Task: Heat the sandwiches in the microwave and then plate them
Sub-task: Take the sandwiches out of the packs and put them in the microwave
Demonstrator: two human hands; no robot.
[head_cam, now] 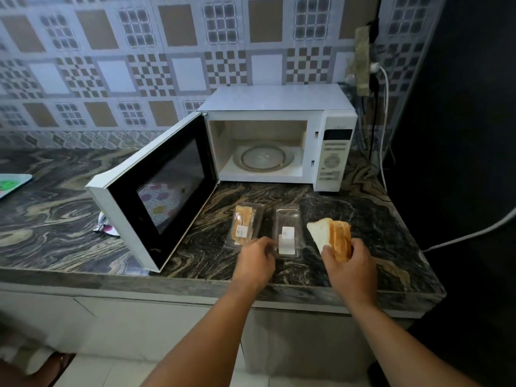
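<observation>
A white microwave (332, 152) stands at the back of the marble counter, its door (156, 188) swung wide open to the left. Its glass turntable (264, 157) is bare. In front of it lie two clear plastic sandwich packs: the left pack (243, 224) holds a sandwich, the right pack (287, 233) looks empty. My right hand (350, 268) grips an unwrapped sandwich (331, 237) just right of the empty pack. My left hand (257, 261) is at the near edge of the empty pack, fingers curled on it.
A plate with coloured spots shows through the door's window (160, 196). A crumpled wrapper (104, 226) lies left of the door. A tray's corner (12, 184) sits at the far left. Cables (386, 113) hang at the right, by a dark wall. The counter's front edge (195, 289) is close.
</observation>
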